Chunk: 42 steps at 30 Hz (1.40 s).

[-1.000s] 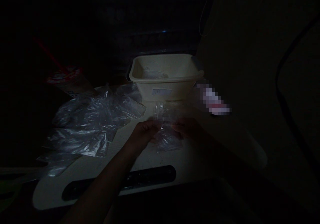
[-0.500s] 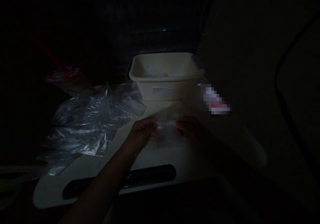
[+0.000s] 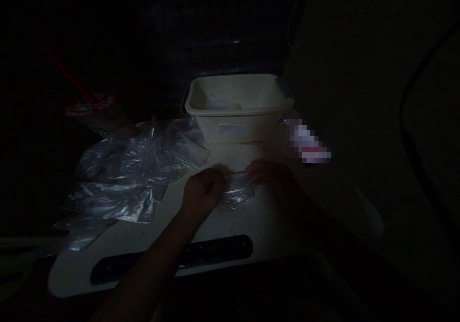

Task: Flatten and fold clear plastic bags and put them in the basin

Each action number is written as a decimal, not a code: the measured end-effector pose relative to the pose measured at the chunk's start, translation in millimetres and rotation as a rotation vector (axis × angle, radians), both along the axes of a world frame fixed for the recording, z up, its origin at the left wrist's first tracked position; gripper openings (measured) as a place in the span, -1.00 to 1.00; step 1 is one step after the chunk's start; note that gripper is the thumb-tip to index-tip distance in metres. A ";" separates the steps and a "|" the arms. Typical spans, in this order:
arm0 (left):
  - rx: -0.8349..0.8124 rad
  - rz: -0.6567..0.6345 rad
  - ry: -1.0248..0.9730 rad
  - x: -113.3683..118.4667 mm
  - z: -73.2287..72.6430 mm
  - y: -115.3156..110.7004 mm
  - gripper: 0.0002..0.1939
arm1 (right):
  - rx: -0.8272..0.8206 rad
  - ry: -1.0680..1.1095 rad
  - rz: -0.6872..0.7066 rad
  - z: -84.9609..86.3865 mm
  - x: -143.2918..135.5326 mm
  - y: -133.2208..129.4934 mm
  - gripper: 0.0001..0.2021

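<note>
Between my hands is a small clear plastic bag (image 3: 237,190), held low over the white board (image 3: 212,228). My left hand (image 3: 201,190) pinches its left side, thumb and fingers pressed together. At its right edge, my right hand (image 3: 271,177) closes on the plastic; that hand is dark and its fingers show only in part. Left of my hands lies a loose pile of clear plastic bags (image 3: 125,168). Beyond my hands stands a cream plastic tub (image 3: 239,123) with something clear at its bottom.
At the far left a cup (image 3: 104,116) with a red patterned top and red straw stands behind the pile. A blurred-out white and red item (image 3: 309,144) lies right of the tub. The board has a dark slot (image 3: 219,249) near its front edge. A dark cable (image 3: 406,130) hangs at right.
The bag was upright and blurred between my hands; now it looks lower and flatter, its top edge drawn straight across. Both hands have turned slightly while gripping it.
</note>
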State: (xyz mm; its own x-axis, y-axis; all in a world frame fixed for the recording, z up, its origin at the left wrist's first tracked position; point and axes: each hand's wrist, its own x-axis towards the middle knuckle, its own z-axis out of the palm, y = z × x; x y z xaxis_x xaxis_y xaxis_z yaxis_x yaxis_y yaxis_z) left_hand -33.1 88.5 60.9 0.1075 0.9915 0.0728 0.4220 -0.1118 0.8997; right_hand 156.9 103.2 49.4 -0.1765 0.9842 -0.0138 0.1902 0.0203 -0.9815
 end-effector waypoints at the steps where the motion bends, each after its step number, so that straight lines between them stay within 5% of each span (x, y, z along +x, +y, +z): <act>1: 0.106 -0.004 0.161 0.0 0.5 -0.8 -0.80 | 0.070 -0.073 -0.033 -0.3 0.2 -1.3 -0.73; 5: 0.347 -0.122 0.570 5.1 -1.6 -5.1 -0.62 | 0.351 -0.432 -0.115 0.7 -4.1 -11.7 -0.70; 12: 0.352 -0.297 0.851 15.7 -7.5 -21.6 -0.50 | 0.756 -0.883 0.221 5.3 -25.8 -29.3 -0.53; 24: 0.269 -0.376 1.018 14.0 -7.8 -26.6 -0.47 | 0.684 -1.094 0.311 -5.4 -28.3 -33.7 -0.42; 42: 0.274 -0.384 1.067 14.6 -2.7 -30.1 -0.47 | 0.691 -1.082 0.319 -6.1 -28.9 -36.0 -0.43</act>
